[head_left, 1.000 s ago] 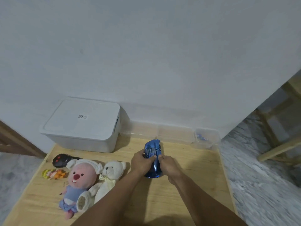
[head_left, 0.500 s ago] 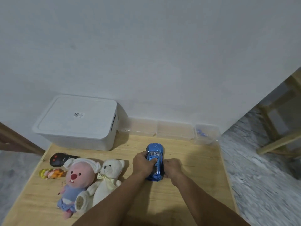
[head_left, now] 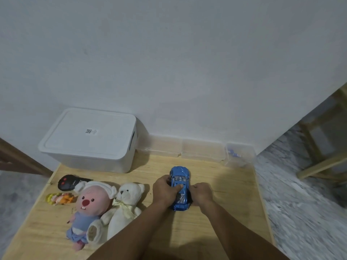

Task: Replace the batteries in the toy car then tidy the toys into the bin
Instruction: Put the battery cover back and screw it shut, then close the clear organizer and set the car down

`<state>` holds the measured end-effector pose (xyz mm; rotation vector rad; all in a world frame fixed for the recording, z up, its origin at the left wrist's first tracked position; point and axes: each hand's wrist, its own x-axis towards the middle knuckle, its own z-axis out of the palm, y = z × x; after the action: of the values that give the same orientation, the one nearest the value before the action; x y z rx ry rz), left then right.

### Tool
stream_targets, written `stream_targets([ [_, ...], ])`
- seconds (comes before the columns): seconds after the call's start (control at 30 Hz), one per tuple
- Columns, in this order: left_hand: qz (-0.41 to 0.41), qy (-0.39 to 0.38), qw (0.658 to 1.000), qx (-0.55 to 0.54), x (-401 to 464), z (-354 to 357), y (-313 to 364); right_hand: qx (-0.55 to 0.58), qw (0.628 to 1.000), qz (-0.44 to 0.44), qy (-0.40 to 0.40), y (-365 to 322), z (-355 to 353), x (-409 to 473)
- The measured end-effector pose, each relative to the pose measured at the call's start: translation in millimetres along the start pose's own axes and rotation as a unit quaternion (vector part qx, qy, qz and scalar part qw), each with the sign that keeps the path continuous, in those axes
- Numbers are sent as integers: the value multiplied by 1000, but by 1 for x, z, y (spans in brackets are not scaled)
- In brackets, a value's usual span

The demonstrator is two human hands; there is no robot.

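Note:
A shiny blue toy car (head_left: 179, 177) stands on its wheels on the wooden table (head_left: 221, 199), nose pointing away from me. My left hand (head_left: 164, 190) grips its left side with the thumb over the roof. My right hand (head_left: 201, 192) is closed against its right rear side. A white lidded bin (head_left: 90, 139) stands at the back left against the wall. Left of the car lie a white teddy bear (head_left: 124, 203), a pink plush in blue clothes (head_left: 88, 207), a small yellow-orange figure (head_left: 59, 198) and a black remote (head_left: 68, 182).
A row of clear plastic boxes (head_left: 202, 150) lines the wall behind the car; the rightmost one (head_left: 238, 154) holds a small blue item. The table's right edge drops to a marbled floor (head_left: 300, 203). A wooden frame (head_left: 323, 162) stands at the far right.
The car has come down from a nose-up tilt and now rests flat on the table. Both hands stay on its sides, the right one lower at its rear.

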<state>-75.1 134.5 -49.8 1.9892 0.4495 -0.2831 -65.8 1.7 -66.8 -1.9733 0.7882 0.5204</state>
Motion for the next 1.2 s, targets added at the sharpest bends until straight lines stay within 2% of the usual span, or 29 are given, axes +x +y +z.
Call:
stream_targets([
  [0.23,-12,1,1000,9,1,2,0,62,997,27,-24,-2,-5,-4],
  [0.4,-30,-21,999,-8,4,-3,5,42,999,-15,14,-14,-8,-6],
  [0.5,-82,-5,994,-75,14,-12,16,56,997,-39,26,-31,-16,-3],
  [0.67,-175,-44,931,-318,42,-41,45,72,995,-71,16,-62,-24,-1],
  [0.77,-190,-68,871,-448,54,-54,57,91,993,-59,-46,-81,-25,-2],
  [0.83,-195,-60,852,-482,60,-59,63,90,990,-59,-92,-90,-24,-1],
  [0.9,-201,-57,852,-481,62,-61,69,94,986,-75,-117,-97,-21,0],
  [0.97,-214,-57,850,-478,64,-63,75,91,986,-84,-110,-101,-18,1],
  [1.07,-216,-60,853,-471,68,-65,78,71,991,-94,-67,-104,-14,3],
  [1.2,-206,-54,876,-434,71,-71,83,-40,990,-132,3,-107,-8,7],
])
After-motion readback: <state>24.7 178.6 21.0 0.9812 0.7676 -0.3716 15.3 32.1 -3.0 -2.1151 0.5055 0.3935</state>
